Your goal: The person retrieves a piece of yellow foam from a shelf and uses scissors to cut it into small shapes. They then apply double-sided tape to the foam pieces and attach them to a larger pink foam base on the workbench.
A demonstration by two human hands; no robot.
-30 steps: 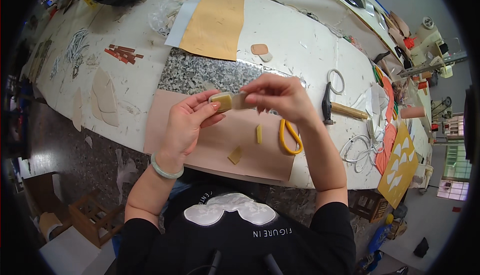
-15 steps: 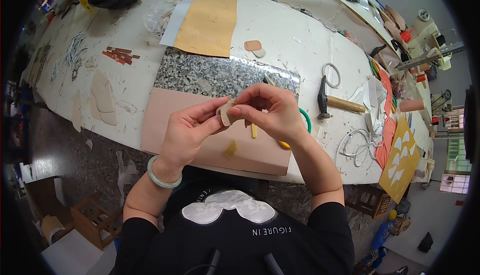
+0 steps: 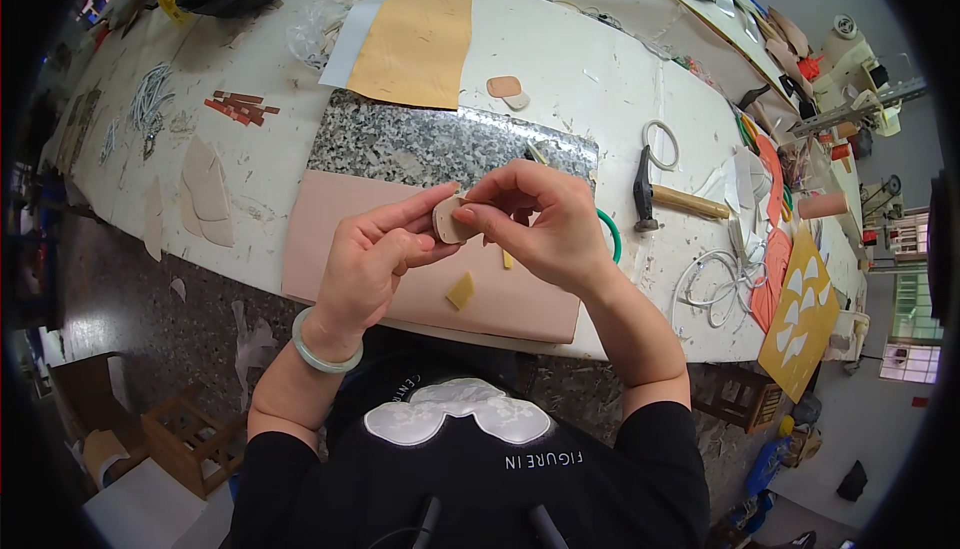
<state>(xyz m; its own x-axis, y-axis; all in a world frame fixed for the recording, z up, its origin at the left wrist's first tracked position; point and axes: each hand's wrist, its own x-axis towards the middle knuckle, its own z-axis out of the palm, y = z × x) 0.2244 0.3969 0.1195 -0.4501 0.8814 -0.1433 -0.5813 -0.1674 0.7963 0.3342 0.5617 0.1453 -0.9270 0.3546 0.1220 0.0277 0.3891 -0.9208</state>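
Between my two hands, above a pink sheet [image 3: 330,239], is a small beige piece with rounded corners [image 3: 447,222], perhaps leather. My right hand [image 3: 545,224] pinches its right edge between thumb and fingers. The fingers of my left hand [image 3: 375,249] lie behind the piece and hold it from the left, with the thumb near its lower edge. A small yellowish scrap [image 3: 461,291] lies on the pink sheet below my hands. Beyond the sheet a speckled stone slab [image 3: 400,139] shows. Two small rounded pieces, one tan [image 3: 504,87] and one pale [image 3: 517,101], lie past the slab.
A hammer [image 3: 690,201] with a wooden handle and a white cord coil [image 3: 708,279] lie to the right. A green ring handle [image 3: 611,237] shows beside my right wrist. Reddish strips [image 3: 242,109] and beige cut pieces [image 3: 206,194] lie left; a tan sheet [image 3: 415,39] lies behind.
The beige piece has turned so its flat face now shows. My left thumb has moved off that face toward its lower edge, while my right hand keeps its pinch.
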